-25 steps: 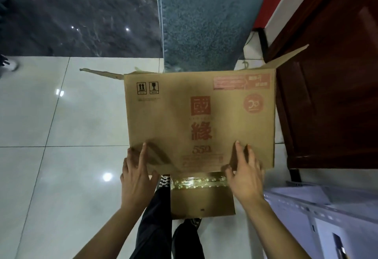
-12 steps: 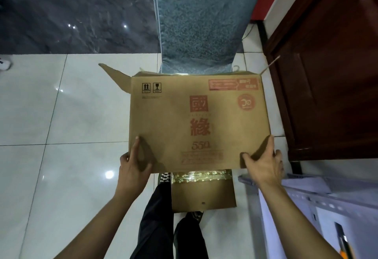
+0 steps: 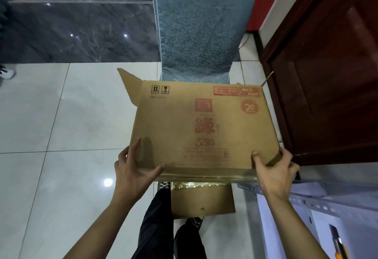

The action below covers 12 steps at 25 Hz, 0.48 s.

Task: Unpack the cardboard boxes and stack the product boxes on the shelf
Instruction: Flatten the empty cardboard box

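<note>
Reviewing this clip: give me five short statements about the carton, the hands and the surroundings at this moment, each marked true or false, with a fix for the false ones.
1. Both hands hold the cardboard box. True: the left hand and the right hand grip its near corners.
2. The box's printing is blue. False: it is red.
3. A blue upholstered chair stands beyond the box. True.
4. A flap sticks out at the box's far left corner. True.
5. The right hand holds a knife. False: it grips the box only.
</note>
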{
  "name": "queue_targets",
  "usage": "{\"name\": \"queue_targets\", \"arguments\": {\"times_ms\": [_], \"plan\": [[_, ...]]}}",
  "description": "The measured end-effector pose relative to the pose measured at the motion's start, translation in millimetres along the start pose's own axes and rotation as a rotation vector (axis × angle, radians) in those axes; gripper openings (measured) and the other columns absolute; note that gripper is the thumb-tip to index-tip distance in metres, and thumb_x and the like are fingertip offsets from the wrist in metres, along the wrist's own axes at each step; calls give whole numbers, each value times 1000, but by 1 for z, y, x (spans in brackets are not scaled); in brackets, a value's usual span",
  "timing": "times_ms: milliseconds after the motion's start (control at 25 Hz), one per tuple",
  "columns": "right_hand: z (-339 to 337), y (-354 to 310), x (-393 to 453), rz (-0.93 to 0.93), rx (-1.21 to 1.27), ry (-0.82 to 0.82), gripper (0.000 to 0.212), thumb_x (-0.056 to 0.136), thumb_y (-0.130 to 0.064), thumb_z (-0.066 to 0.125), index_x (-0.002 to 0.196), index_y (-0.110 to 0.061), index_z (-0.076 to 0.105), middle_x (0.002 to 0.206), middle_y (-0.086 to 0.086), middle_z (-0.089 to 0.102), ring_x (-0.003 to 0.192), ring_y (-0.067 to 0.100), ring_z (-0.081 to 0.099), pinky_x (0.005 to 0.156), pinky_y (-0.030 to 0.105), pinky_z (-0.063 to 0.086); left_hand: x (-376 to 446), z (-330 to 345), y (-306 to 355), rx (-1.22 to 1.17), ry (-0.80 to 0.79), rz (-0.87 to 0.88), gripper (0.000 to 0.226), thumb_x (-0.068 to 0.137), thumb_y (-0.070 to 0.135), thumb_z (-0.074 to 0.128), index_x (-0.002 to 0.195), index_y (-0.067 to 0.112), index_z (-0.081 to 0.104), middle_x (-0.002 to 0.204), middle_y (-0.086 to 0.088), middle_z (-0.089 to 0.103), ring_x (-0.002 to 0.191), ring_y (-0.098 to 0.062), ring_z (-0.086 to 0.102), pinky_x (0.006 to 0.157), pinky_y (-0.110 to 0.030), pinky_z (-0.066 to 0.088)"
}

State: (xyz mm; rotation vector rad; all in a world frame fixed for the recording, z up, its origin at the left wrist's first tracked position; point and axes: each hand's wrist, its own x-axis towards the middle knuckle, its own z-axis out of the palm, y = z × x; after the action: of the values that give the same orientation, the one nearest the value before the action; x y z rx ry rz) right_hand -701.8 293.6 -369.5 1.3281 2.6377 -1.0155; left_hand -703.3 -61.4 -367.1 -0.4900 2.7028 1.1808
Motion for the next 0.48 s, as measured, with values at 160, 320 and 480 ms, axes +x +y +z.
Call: {"name": "queue_targets", "arguments": {"times_ms": [160, 320, 480], "plan": [[-13, -29, -1, -62, 184, 100, 68, 83, -49, 75, 136, -28, 38, 137, 15, 34, 118, 39, 50, 97, 45, 47, 10, -13, 16, 50, 71, 185, 106, 57, 60, 88, 148, 41, 38, 154, -4, 27, 133, -36, 41, 107, -56, 43], [-16, -51, 9, -146, 248, 124, 68, 86, -33, 70, 144, -28, 34, 145, 14, 32, 124, 35, 48, 101, 45, 46, 38, -13, 45, 0, 201, 161, 93, 65, 44, 91, 144, 32, 42, 155, -2, 24, 134, -36, 43, 105, -55, 46], [-11, -68, 24, -239, 288, 195, 67, 88, -35, 70, 143, -17, 36, 146, 14, 33, 124, 36, 49, 104, 44, 45, 66, -7, 67, 3, 235, 174, 88, 72, 48, 86, 145, 28, 40, 155, -6, 24, 135, -35, 39, 110, -50, 41]]}}
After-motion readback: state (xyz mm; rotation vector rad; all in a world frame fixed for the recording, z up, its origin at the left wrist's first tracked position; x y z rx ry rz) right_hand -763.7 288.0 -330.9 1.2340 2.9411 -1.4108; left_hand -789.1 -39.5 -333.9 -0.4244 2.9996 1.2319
